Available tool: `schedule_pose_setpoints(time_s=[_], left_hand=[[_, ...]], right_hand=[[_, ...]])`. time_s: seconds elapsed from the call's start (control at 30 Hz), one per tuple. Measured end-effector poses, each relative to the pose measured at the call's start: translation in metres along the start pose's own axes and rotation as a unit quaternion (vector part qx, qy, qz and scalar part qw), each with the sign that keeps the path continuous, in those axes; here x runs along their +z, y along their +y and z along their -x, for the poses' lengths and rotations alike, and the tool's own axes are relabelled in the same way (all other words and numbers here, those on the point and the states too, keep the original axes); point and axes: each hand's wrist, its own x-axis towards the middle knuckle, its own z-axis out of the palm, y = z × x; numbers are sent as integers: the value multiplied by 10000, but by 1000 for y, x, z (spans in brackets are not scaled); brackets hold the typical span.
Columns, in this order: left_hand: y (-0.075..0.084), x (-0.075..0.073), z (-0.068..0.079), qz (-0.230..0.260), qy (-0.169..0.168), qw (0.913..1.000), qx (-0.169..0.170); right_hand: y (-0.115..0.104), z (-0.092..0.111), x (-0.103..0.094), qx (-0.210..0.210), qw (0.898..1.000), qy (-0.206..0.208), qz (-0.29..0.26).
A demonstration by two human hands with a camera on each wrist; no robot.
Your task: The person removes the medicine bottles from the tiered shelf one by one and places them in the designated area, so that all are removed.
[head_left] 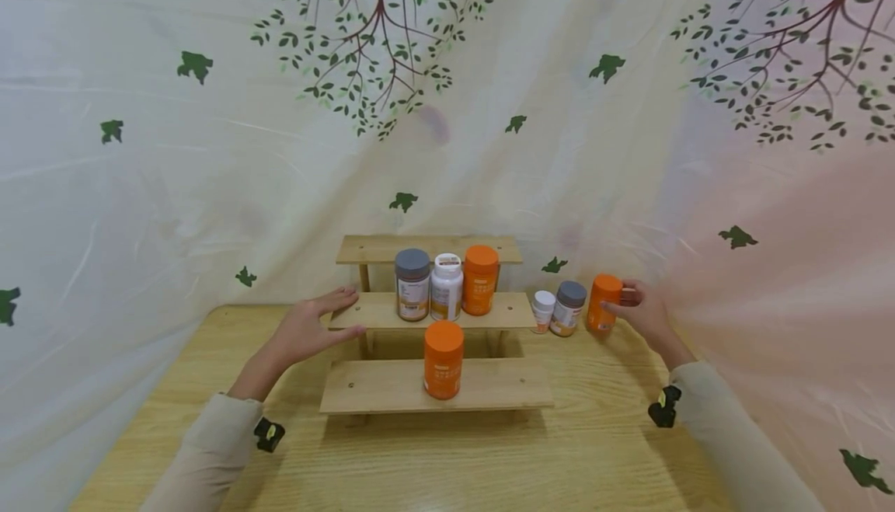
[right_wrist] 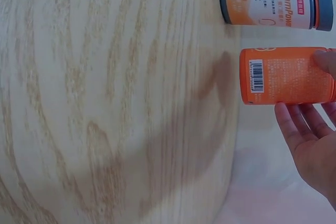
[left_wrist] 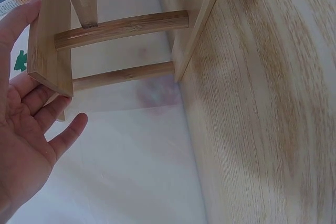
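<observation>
My left hand (head_left: 304,329) grips the left end of the middle board of a three-step wooden rack (head_left: 381,311), with thumb and fingers at opposite edges. In the left wrist view that board end (left_wrist: 46,51) lies between the thumb and the fingers. At the right, my right hand (head_left: 646,314) holds an orange bottle (head_left: 604,306) between thumb and fingers. The right wrist view shows the barcode side of this orange bottle (right_wrist: 286,77); whether its base touches the table cannot be told. Just left of it stand a grey-capped bottle (head_left: 568,310) and a small white-capped bottle (head_left: 543,310).
On the middle board stand a grey-capped bottle (head_left: 412,287), a white bottle (head_left: 446,290) and an orange bottle (head_left: 480,283). Another orange bottle (head_left: 444,364) stands on the lowest board (head_left: 377,388). Behind the wooden table (head_left: 489,465) hangs a leaf-printed curtain (head_left: 280,154).
</observation>
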Motion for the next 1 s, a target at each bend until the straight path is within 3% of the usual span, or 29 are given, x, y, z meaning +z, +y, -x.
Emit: schedule_pose_setpoints(time_s=[0.43,1.0], left_hand=[[1,-1,-1,36,-164,9997,-198],[2,-2,-2,9,-127,9998,-125]], right_hand=[[4,2,10,157,9996,-204,-150],[9,1,13,243,9986,-300,-364]])
